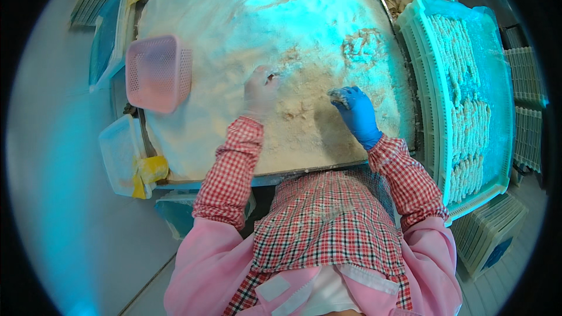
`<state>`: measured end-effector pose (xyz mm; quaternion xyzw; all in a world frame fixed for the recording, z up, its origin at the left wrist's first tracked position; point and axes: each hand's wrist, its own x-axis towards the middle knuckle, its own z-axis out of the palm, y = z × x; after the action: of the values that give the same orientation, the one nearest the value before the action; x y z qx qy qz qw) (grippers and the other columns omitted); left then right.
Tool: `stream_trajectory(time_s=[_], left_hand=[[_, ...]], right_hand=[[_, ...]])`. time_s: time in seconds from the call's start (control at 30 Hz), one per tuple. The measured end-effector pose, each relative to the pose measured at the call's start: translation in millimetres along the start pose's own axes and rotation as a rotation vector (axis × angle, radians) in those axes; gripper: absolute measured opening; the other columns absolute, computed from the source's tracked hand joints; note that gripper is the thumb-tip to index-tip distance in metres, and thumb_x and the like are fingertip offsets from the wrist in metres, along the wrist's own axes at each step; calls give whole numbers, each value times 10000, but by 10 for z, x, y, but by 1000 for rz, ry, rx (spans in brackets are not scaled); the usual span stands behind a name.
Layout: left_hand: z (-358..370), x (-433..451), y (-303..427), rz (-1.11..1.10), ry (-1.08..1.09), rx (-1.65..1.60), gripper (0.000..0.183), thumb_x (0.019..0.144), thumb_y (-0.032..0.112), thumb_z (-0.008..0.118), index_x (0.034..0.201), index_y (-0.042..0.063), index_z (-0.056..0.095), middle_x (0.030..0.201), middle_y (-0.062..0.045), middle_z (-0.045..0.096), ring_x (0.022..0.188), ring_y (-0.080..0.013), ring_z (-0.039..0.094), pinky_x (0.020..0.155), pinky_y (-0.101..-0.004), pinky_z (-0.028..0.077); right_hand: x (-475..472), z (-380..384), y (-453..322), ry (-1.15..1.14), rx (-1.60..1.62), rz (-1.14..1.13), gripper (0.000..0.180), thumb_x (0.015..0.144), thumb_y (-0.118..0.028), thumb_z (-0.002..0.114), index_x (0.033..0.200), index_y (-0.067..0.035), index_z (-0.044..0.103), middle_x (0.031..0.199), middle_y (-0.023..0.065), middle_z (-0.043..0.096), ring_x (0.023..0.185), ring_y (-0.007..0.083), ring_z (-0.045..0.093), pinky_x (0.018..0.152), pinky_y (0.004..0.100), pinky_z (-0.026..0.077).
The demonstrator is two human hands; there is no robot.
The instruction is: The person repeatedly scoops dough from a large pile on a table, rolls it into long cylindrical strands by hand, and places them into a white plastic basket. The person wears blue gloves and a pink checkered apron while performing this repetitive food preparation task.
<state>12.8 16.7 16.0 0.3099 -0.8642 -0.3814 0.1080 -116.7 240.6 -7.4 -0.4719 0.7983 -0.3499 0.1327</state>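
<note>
My left hand [261, 90], in a pale translucent glove dusted with powder, is over the breading crumbs [298, 114] with its fingers curled. A small dark reddish-brown bit shows at its fingers, too blurred to name. My right hand [356, 114], in a blue glove, hovers over the crumbs to the right, casting a shadow. Its fingers are bent, and something pale and crumb-covered [339, 96] shows at the tips; whether that is a held piece or coated fingertips I cannot tell. Clumped crumbs [363, 47] form a rough heap beyond my right hand.
A pink perforated basket [151, 74] stands on the table's left side. Yellow tape or cloth [151, 170] hangs by a clear plastic bin [120, 158] at the left corner. At right, stacked crates [421, 83] bear a top tray with rows of crumb-coated sticks [470, 129].
</note>
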Motion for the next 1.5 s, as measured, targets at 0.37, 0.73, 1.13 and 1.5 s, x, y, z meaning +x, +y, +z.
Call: stream_trajectory(time_s=[0.37,0.73,1.13,1.5], left_hand=[[-433,-558,-623,-601,-146,199,313,839,212,634,1102,45,620,1174,-136,616,1040,-292,599,862,-363,475],[121,-948,-146,-484,77,-458,221,879,137,628,1079,44,652,970,-36,673,795,-90,602,687,-245,478],[619,-917,479,166,265,2,456,915,138,464,1352,11,434,1370,-181,446,1312,-297,375,1031,-438,338],[485,-408,56,-236,77,219,546,923,295,554,1393,67,394,1401,-157,441,1275,-278,426,1034,-473,348]], right_hand=[[283,634,-528,-380,-174,34,271,899,-234,577,1095,-58,637,1011,134,669,922,281,636,836,390,505],[86,381,-340,-149,1671,841,344,946,-169,558,1239,8,526,1123,88,612,957,176,607,903,317,504],[-324,1019,-302,-102,2414,861,509,954,-199,467,1402,-35,289,1392,156,392,1257,259,425,1036,347,395],[-196,587,-527,-136,2135,748,393,986,-442,427,1170,-106,515,1035,57,581,929,187,583,793,313,513]])
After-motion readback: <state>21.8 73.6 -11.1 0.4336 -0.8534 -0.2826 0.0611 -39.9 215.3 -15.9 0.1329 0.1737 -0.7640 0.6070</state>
